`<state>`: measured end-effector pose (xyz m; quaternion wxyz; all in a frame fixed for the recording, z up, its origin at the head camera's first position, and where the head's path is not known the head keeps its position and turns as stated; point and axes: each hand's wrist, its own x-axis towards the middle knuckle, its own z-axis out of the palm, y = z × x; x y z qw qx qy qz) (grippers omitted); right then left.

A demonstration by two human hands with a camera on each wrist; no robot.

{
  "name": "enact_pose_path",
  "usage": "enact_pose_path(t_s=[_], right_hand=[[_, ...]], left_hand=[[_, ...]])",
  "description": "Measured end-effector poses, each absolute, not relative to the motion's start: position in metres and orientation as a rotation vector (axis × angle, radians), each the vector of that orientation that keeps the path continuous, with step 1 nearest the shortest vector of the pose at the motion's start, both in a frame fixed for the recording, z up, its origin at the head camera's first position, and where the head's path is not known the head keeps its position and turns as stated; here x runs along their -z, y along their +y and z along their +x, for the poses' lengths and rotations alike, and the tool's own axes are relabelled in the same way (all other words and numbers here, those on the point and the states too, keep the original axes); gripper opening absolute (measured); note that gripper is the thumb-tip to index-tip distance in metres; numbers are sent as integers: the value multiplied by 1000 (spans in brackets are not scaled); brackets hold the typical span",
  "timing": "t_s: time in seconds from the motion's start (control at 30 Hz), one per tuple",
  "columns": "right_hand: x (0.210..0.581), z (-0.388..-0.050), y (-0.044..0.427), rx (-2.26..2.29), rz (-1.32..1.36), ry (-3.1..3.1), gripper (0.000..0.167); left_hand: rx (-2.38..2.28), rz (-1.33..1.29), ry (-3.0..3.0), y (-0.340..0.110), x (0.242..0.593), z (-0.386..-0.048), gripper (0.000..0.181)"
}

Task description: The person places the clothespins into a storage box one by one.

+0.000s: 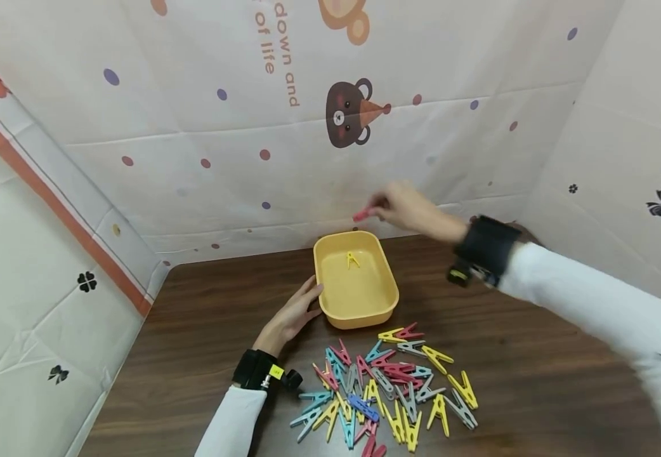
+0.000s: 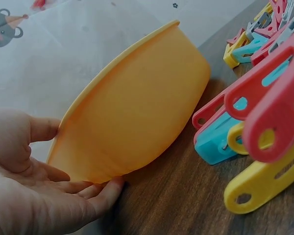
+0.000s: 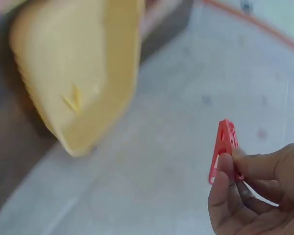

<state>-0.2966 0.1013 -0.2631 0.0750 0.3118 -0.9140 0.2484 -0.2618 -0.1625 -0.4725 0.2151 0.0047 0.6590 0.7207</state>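
A yellow basin (image 1: 356,298) stands on the wooden table with one yellow clothespin (image 1: 352,259) inside. My left hand (image 1: 289,317) is at the basin's left side; in the left wrist view the thumb touches the wall near the rim and the other fingers curl under the basin (image 2: 132,98). Above and to the right of the basin's far end, my right hand (image 1: 405,206) pinches a red clothespin (image 1: 363,214) between thumb and fingers. The right wrist view shows this red clothespin (image 3: 225,142) in the fingertips, away from the basin.
A spread pile of clothespins (image 1: 384,374) in yellow, red, teal, grey and blue lies on the table (image 1: 205,355) in front of the basin. A patterned white sheet (image 1: 239,190) hangs close behind the basin, with more sheeting at both sides.
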Motion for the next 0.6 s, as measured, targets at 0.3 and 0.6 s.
enact_pose_path(t_s=[0.3, 0.6], right_hand=[[275, -373, 41, -972, 552, -2722, 19], [450, -467, 29, -1085, 105, -2677, 30]], left_hand=[[-1985, -4, 1842, -163, 470, -265, 65], [-1975, -14, 1840, -161, 465, -267, 64]])
